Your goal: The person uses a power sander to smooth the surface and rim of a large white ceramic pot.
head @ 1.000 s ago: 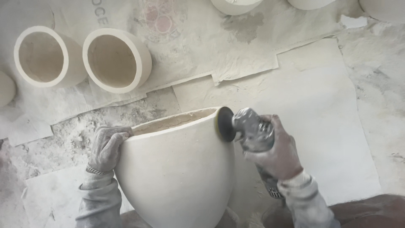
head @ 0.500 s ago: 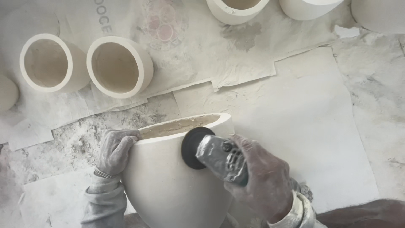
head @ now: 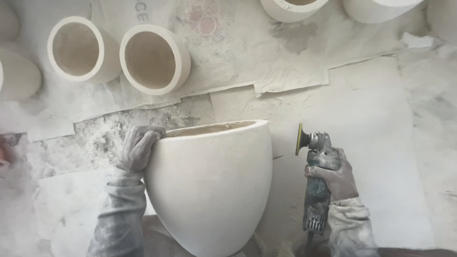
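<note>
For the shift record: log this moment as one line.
left hand: grips rim of large pale pot | right hand: holds angle grinder, disc clear of pot | dusty floor

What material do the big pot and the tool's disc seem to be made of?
The big pot looks like unglazed plaster, cement or clay: matte, cream, finely grainy, with dust all around. The disc on the grinder looks like a dark rubbery pad with a yellowish abrasive face; uncertain.

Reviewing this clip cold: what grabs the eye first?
A big pale egg-shaped pot fills the centre, the dusty gloved left hand gripping its rim. To its right, clear of the pot, the right hand holds an angle grinder. Two open round pots lie upper left on dust-caked sheets.
</note>
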